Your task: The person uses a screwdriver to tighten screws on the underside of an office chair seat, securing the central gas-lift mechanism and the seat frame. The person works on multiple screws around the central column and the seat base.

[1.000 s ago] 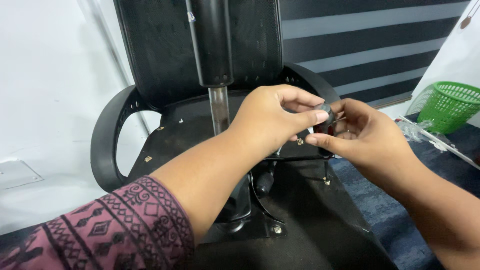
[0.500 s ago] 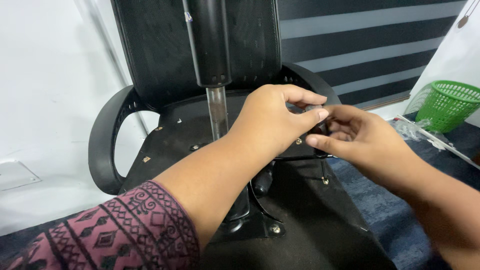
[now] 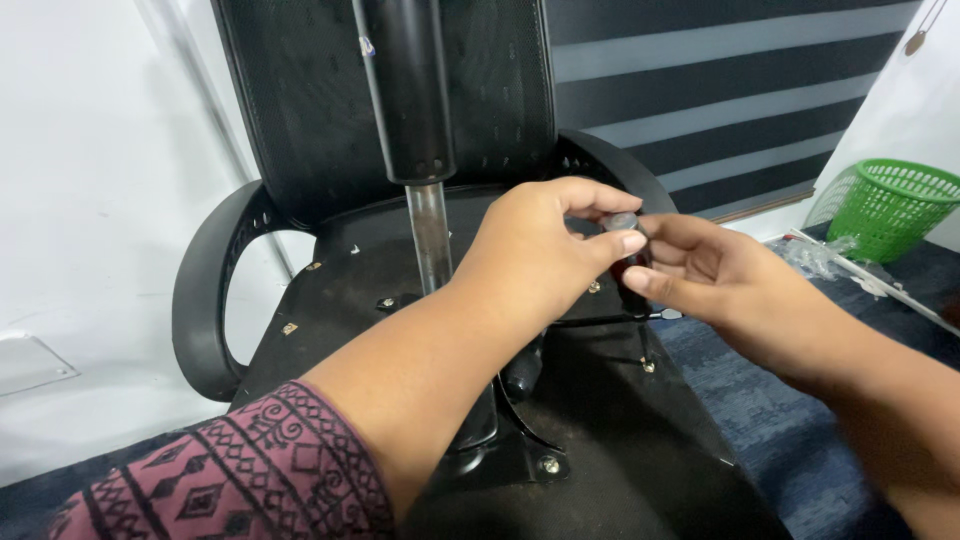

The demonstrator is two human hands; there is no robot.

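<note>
An upturned black office chair (image 3: 330, 290) lies before me, its seat underside facing up and its gas-lift cylinder (image 3: 405, 110) with a shiny metal rod (image 3: 430, 245) rising from the middle. My left hand (image 3: 540, 255) and my right hand (image 3: 700, 270) meet over the right side of the seat base, above a lever. Together their fingertips pinch a small dark knob-like part (image 3: 625, 222) with a pale top; most of it is hidden by the fingers. My left arm wears a maroon patterned sleeve (image 3: 240, 470).
The chair's curved armrest (image 3: 205, 300) arcs at the left, against a white wall. A green plastic basket (image 3: 885, 205) stands at the far right, with crumpled clear plastic (image 3: 820, 255) beside it. Dark striped blinds fill the background. Blue carpet shows at the lower right.
Both hands stayed joined on the small part and shifted slightly; the fingers of my left hand turned a little around it. The chair did not move.
</note>
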